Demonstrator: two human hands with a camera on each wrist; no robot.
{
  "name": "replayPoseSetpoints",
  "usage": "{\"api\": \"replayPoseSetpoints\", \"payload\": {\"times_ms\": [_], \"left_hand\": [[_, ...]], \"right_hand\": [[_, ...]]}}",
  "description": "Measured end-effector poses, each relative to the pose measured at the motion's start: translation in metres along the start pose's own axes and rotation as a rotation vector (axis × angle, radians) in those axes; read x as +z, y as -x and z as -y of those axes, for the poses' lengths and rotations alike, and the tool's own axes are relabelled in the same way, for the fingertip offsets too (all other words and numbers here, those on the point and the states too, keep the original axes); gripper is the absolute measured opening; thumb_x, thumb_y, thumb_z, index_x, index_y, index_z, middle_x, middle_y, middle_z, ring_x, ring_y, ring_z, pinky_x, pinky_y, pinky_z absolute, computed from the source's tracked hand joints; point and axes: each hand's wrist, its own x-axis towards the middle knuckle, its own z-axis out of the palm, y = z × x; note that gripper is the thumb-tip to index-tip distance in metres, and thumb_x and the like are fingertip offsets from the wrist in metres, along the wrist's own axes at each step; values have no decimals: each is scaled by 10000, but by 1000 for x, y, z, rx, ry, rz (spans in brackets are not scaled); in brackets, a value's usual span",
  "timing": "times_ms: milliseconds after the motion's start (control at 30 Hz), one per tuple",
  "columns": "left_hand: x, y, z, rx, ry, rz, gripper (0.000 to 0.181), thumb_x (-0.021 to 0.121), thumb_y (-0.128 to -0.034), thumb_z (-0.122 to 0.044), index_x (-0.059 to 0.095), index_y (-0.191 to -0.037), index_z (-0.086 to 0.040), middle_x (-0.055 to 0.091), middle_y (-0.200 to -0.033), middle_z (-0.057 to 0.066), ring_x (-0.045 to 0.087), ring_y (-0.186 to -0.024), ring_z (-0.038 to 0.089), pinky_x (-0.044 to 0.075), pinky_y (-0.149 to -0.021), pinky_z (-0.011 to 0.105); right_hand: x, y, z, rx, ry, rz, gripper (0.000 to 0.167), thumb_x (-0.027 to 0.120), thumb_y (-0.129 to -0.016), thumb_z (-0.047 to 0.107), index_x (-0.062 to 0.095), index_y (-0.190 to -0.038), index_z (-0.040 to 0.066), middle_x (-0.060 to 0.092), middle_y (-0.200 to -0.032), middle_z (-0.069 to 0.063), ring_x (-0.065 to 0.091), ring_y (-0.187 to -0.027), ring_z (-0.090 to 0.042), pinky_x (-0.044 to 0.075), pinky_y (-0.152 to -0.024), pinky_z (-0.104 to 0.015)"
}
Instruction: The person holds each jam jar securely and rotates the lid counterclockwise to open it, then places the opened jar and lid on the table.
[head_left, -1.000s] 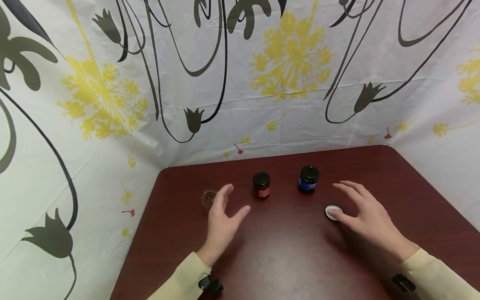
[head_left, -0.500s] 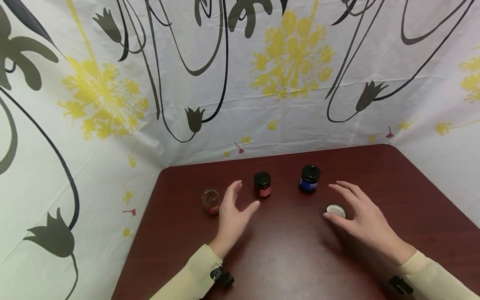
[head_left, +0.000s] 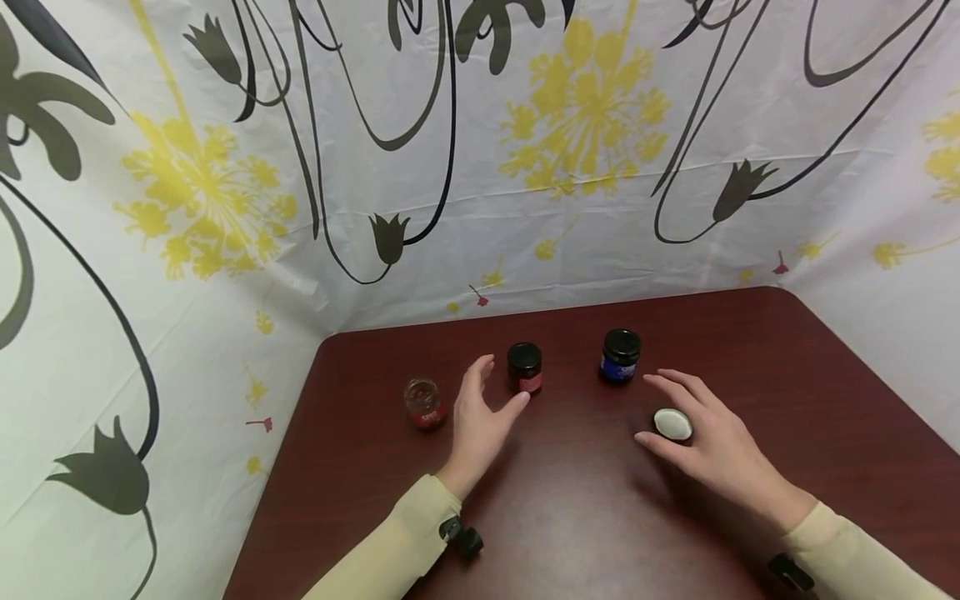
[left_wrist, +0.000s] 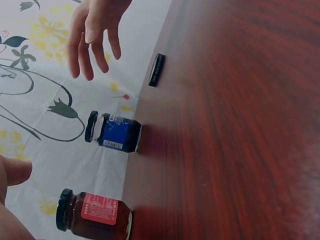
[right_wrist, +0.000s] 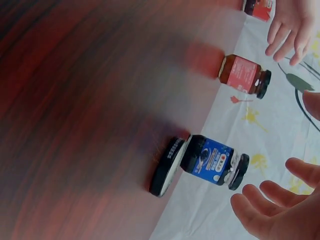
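Note:
My left hand [head_left: 480, 425] hovers over the table, fingers spread and holding nothing, just left of a closed jar with a red label [head_left: 524, 368]. Behind and left of that hand stands a lidless glass jar [head_left: 425, 403] with a red label and dark contents. My right hand [head_left: 716, 437], also empty with thumb and fingers apart, is above a loose lid [head_left: 672, 425] that lies with its white inside up. Beyond it stands a capped jar with a blue label [head_left: 620, 357]. In the right wrist view the loose lid [right_wrist: 167, 166] shows a black rim with lettering.
The dark red wooden table [head_left: 570, 517] ends at a hanging white cloth [head_left: 480, 225] with flower prints, which rises behind it and on both sides. Both forearms wear pale yellow sleeves [head_left: 390, 546] with small black devices at the wrists.
My left hand has moved right, from in front of the lidless jar toward the red-labelled closed jar. The right hand has shifted slightly left, over the loose lid.

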Motion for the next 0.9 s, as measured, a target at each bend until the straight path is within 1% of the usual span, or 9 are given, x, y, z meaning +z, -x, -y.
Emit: {"api": "replayPoseSetpoints", "payload": {"times_ms": [100,233,467,633,733,900], "left_hand": [[5,-3,1,0,-10,-2,754,818,-853,-382,450,-1474,-165,525,-1439,34,499,-1328,223,422,-1068,415],[10,-6,3,-15,-23,1,754,822,-851,-369,446,-1474,-175,525,-1441,84,505,-1317,230,424,-1065,421],[16,-9,9,-24,-26,14,777,818,-853,-376,431,-1487,-147,517,-1446,66,499,-1321,234,432,-1060,421],[22,-12,15,-36,-31,24,793,820,-847,-395,427,-1488,-142,522,-1437,48,501,-1318,215,431,-1059,407],[25,-15,17,-57,-19,18,799,832,-837,-380,432,-1485,-141,529,-1424,39,509,-1307,215,433,-1055,396],[30,-19,19,-75,-12,4,801,845,-822,-368,441,-1475,-137,553,-1376,34,546,-1238,229,458,-1012,426]], "right_hand": [[2,0,1,-4,-12,9,805,849,-798,441,463,-1497,332,444,-1487,1,490,-1290,-211,459,-877,-476],[4,0,2,-6,-16,14,805,844,-803,444,455,-1500,342,437,-1492,18,489,-1292,-206,464,-881,-484],[7,1,6,-16,-7,29,802,833,-810,457,449,-1505,341,431,-1492,48,495,-1287,-189,476,-876,-469],[8,0,9,-39,6,21,809,844,-803,440,458,-1504,320,445,-1479,51,506,-1271,-177,476,-868,-443],[9,1,9,-52,15,16,810,849,-800,429,464,-1502,309,457,-1471,40,514,-1256,-169,480,-858,-421],[10,2,9,-45,11,25,803,842,-806,437,460,-1501,319,454,-1471,50,511,-1253,-150,481,-862,-411]]}}
